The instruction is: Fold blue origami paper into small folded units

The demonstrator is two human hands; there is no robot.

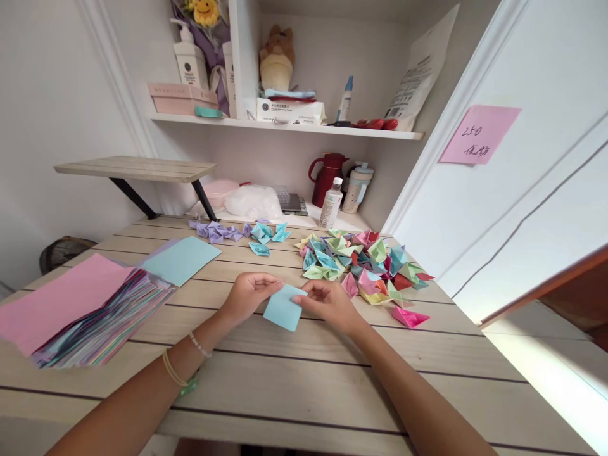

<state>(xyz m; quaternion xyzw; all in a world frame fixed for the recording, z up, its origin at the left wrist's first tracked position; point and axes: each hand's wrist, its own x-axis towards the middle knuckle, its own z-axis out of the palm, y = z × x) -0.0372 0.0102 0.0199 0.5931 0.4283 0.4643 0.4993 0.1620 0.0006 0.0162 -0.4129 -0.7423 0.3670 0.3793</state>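
Between my two hands is a small light-blue sheet of paper (pixel 284 310), pinched by its upper corners just over the table. My left hand (pixel 249 296) grips its upper left corner between thumb and fingers. On the other side, my right hand (pixel 330 304) has its thumb on the front and its fingers curled behind the upper right corner. Whether the paper is folded I cannot tell. Beyond my hands lie several blue folded paper boats (pixel 263 234) and a row of purple folded papers (pixel 218 232). A heap of many-coloured paper boats (pixel 351 256) spreads to the right.
A fanned stack of coloured paper (pixel 109 323) under pink sheets (pixel 66 297) lies at left, near larger blue sheets (pixel 185 259). A small raised wooden shelf (pixel 137 168) stands behind. At the back are a bottle (pixel 331 204), a red jug (pixel 327 179) and a cup (pixel 357 189).
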